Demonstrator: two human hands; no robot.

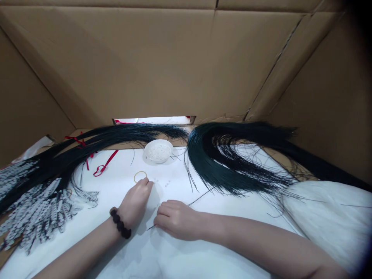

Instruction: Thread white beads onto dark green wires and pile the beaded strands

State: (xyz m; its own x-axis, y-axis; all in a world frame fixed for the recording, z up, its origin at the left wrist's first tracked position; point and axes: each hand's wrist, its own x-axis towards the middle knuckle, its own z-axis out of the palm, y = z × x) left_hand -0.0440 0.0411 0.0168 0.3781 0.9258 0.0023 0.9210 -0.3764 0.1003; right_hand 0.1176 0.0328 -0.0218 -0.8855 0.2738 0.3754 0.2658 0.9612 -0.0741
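Observation:
My right hand (174,219) is closed round a thin dark strand (200,197). One end of it pokes out below the fingertips; the other runs up and right towards a dark bundle. My left hand (137,199) has a dark beaded bracelet (120,223) at the wrist. Its fingers are drawn together on the white surface, and what they hold, if anything, is hidden. Just beyond them lies a thin yellow ring (140,173). Several tiny clear pieces (167,183) rest to the right of that hand. A white bowl (158,159) with small whitish pieces stands further back.
A large bundle of dark strands (200,162) curves across the back right. More strands (95,139) with white patterned tags (43,209) spread on the left, near a red ribbon (106,164). Cardboard walls (145,62) surround the surface. A white cloth-like bundle (334,217) lies right.

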